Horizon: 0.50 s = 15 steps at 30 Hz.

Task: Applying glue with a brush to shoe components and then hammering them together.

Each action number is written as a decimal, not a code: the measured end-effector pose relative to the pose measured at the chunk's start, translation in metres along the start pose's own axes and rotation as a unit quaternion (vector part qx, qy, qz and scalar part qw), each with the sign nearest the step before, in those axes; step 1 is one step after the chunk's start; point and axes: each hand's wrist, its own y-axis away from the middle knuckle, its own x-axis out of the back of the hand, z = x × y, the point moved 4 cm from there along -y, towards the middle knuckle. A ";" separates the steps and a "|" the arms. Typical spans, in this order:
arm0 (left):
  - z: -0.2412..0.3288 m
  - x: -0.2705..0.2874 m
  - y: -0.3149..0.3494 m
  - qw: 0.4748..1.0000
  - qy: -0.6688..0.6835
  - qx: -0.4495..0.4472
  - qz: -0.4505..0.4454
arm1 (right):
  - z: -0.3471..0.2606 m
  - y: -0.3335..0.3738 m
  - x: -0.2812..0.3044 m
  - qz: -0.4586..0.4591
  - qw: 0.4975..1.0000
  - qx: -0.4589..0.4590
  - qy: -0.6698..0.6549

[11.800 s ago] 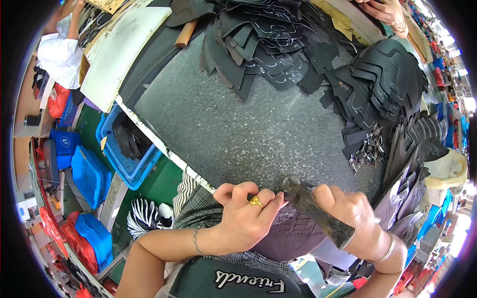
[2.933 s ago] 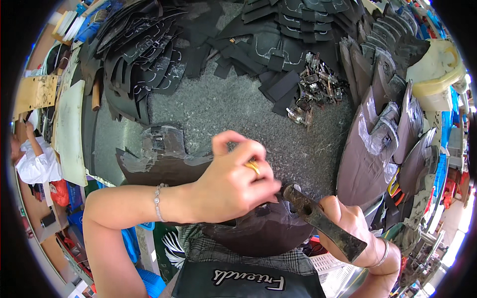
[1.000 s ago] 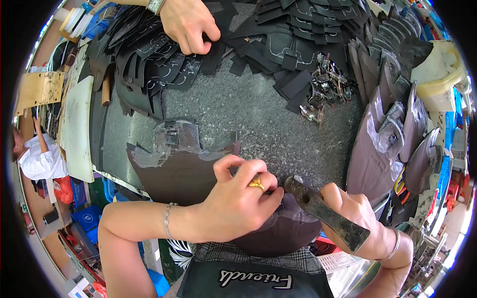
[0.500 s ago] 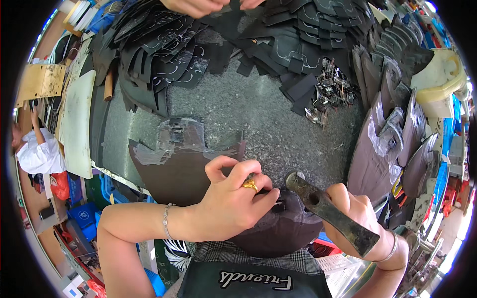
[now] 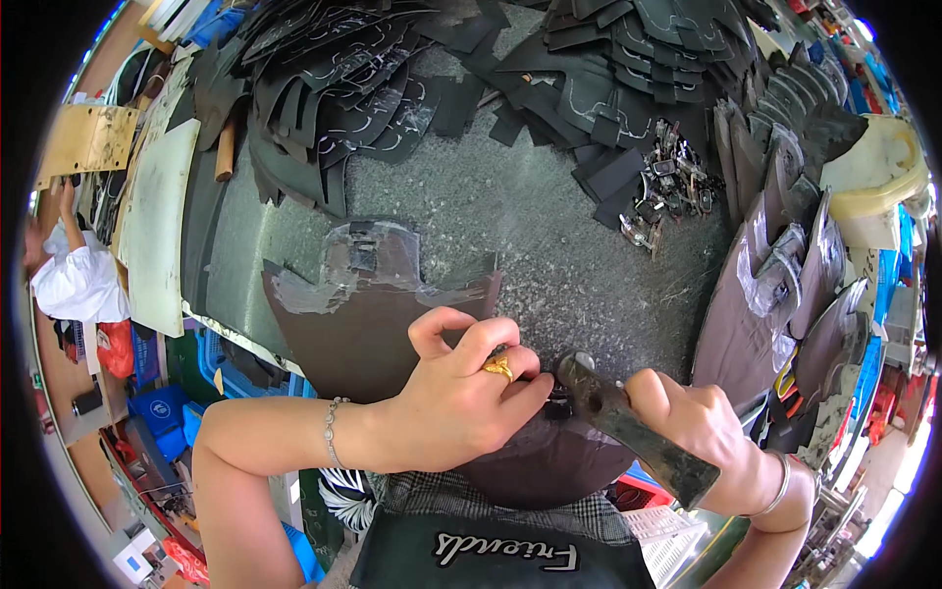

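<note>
My right hand [image 5: 695, 420] is closed round a hammer [image 5: 638, 432], its worn dark metal head slanting across the front of my fingers. The hammer's rounded end is over a dark brown panel [image 5: 554, 466] at the table's front edge. A small dark metal piece [image 5: 559, 401] shows on that panel, just beside the hammer end. My left hand [image 5: 473, 388] has its fingers curled and pinched by the metal piece; what they grip is hidden. Another dark brown panel [image 5: 368, 339], with a shiny film along its notched top, lies flat left of my left hand.
Piles of black cut pieces [image 5: 383, 98] lie at the back left and back right. Small metal buckles [image 5: 672, 182] are heaped at the right. Brown panels [image 5: 751, 294] overlap along the right edge, by a cream container [image 5: 873, 182]. A person in white [image 5: 80, 285] is far left.
The hammer head has come down and left, nearer my left fingers. Another person's hands at the back edge have gone from view. My left hand keeps its pinch.
</note>
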 end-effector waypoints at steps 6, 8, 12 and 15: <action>-0.013 0.003 0.006 0.997 0.051 0.055 0.002 | -0.003 -0.008 -0.003 -0.030 0.999 -0.001 0.042; -0.010 0.004 0.011 0.999 0.035 0.037 0.000 | -0.001 -0.011 0.000 -0.009 1.000 0.007 -0.004; -0.002 0.007 0.012 0.999 0.000 0.036 0.026 | -0.016 -0.013 -0.001 -0.029 0.999 -0.008 0.036; -0.007 0.003 0.015 0.997 0.043 0.065 0.026 | -0.002 -0.015 0.020 -0.059 0.992 -0.030 -0.104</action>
